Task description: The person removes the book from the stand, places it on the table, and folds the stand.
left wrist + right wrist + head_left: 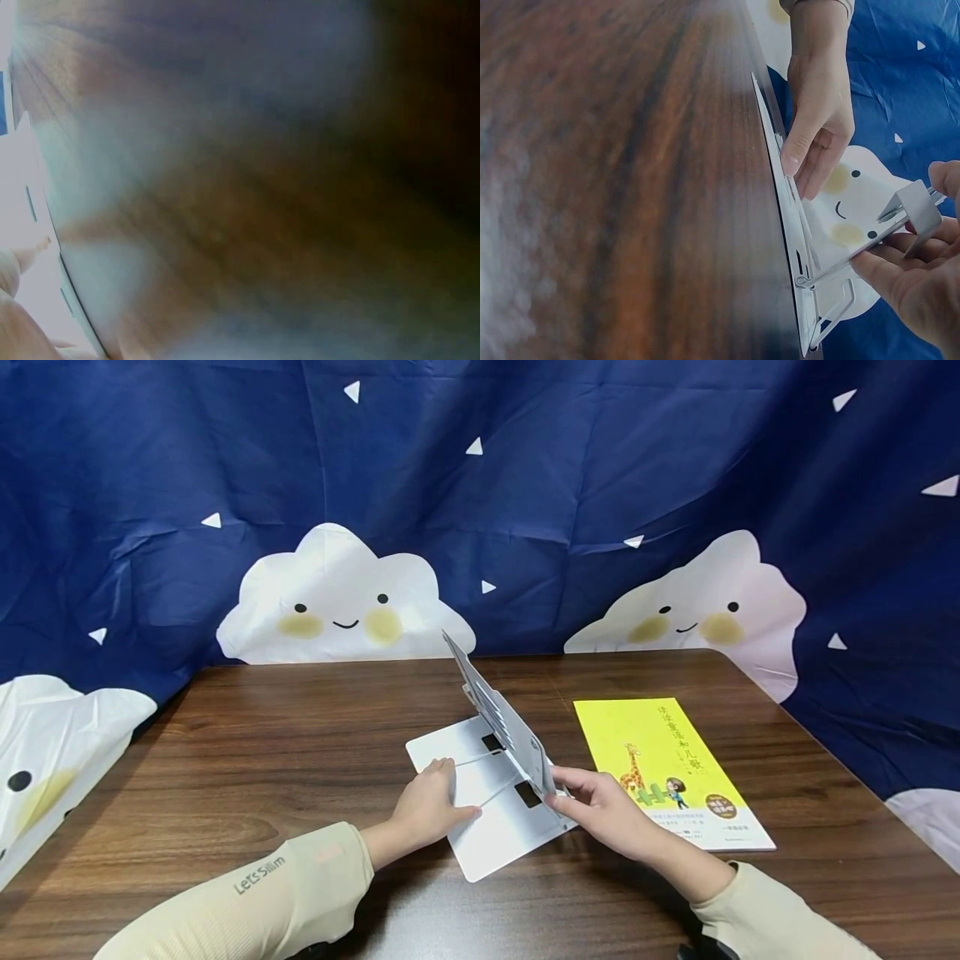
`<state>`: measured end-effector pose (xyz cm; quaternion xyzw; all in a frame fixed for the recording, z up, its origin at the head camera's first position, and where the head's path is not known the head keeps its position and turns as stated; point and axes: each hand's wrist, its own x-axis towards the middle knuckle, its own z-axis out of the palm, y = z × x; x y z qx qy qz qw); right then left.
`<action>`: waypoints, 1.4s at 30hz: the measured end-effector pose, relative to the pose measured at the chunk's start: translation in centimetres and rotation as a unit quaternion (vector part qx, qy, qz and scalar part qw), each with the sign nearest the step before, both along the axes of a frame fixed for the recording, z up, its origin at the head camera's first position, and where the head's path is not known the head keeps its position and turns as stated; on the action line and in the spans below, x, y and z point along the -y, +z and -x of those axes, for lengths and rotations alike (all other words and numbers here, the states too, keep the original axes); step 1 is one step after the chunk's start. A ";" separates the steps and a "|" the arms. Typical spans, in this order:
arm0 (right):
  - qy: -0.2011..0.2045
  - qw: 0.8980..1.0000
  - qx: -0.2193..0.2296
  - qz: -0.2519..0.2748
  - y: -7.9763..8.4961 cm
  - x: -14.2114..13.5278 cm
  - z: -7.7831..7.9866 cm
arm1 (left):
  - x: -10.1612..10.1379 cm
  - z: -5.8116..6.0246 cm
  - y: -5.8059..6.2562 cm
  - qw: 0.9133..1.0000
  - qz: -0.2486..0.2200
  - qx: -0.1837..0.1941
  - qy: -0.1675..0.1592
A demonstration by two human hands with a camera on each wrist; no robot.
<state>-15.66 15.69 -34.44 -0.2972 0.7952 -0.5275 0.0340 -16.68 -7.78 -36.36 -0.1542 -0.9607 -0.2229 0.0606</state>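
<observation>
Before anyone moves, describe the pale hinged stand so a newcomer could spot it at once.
Start at the dark wooden table and look between the left hand and the right hand. There sits the pale hinged stand. Unlike the flat yellow book to its right, it has a panel slanting up from its base.

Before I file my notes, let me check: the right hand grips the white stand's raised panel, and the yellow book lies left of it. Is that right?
No, one side is wrong. The head view shows the yellow book lying right of the white stand, not left. The right hand does grip its raised panel.
</observation>
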 end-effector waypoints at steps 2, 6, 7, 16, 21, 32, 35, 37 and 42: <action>-0.002 1.000 0.001 -0.001 0.0 0.0 0.0 | 0.0 0.0 -0.1 1.000 0.000 -0.001 -0.001; 0.001 1.000 -0.003 0.000 0.0 0.1 -0.1 | 0.0 0.0 -0.2 1.000 -0.003 0.002 -0.002; 0.000 1.000 -0.002 0.000 0.0 0.1 -0.1 | 0.1 0.1 -0.2 1.000 -0.005 0.002 -0.003; -0.007 1.000 0.008 -0.001 -0.1 0.1 -0.1 | 0.5 0.2 0.0 0.999 -0.044 0.009 -0.010; -0.001 1.000 0.012 0.007 -0.2 0.2 -0.2 | 1.0 0.3 0.6 0.995 -0.101 0.020 0.002; 0.016 1.000 0.000 0.000 -0.1 0.9 -0.5 | 2.1 -0.6 4.1 0.963 -0.270 0.018 0.002; 0.011 1.000 0.001 -0.016 0.0 1.2 -0.6 | 2.4 -1.1 5.2 0.940 -0.341 0.019 -0.001; 0.009 1.000 -0.008 -0.028 0.0 1.4 -0.6 | 2.7 -1.5 5.9 0.926 -0.377 0.019 -0.003; 0.003 0.998 -0.045 -0.049 -0.2 1.7 -0.6 | 3.2 -2.4 6.9 0.887 -0.458 0.052 -0.009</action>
